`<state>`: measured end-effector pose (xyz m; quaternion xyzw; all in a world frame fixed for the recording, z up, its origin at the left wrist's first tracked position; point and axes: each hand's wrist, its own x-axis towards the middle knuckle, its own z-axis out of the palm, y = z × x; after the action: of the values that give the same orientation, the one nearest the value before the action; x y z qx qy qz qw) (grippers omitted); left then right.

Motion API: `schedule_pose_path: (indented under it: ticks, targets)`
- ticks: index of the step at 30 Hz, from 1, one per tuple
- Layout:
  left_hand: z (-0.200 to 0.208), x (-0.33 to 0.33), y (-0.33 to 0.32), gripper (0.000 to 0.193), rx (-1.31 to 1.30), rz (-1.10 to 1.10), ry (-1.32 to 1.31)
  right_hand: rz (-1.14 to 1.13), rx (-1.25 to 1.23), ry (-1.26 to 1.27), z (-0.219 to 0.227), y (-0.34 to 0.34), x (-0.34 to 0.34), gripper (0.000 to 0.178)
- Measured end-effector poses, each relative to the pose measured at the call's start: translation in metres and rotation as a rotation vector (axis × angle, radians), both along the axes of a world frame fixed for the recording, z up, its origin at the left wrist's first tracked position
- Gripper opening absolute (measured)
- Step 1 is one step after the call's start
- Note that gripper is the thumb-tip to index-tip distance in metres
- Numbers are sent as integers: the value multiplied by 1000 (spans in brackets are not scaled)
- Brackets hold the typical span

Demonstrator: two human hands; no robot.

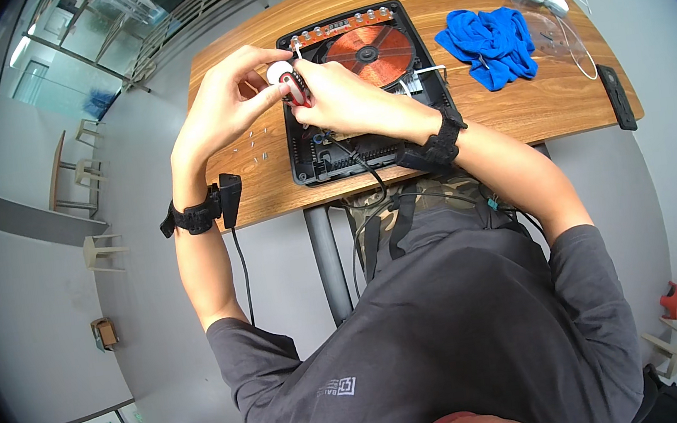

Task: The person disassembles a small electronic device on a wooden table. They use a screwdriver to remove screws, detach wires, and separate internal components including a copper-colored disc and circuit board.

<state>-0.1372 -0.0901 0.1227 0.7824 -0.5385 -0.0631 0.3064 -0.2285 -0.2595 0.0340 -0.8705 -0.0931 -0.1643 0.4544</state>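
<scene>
Passable tabletop strip [477, 105] between two obstacles: black casing [306, 165], blue cloth [493, 43].

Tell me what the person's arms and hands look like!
The left hand and right hand have no gloves. Each wrist wears a black strap. The left one carries a black box with a thin dark cable. The short sleeves are dark grey.

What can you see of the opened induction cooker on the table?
The induction cooker, black and plastic-looking, lies open-side up on the wooden table. Inside are a round copper-coloured coil with a dark hub and, along the far side, an orange strip bearing round metallic parts. The right hand partly covers it; whether they touch is unclear.
</scene>
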Motion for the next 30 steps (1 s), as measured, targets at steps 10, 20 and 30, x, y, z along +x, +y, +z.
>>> schedule_pose_path:
  ticks: [10,20,30]
  targets:
    - [-2,7,-1,36,-172,-33,30,-45,-16,-99,13,-6,1,36]
    - [-50,34,14,19,89,90,40,-141,98,-215,41,-29,9,36]
    - [-68,20,12,17,221,89,72,-107,147,-260,40,-14,13,38]
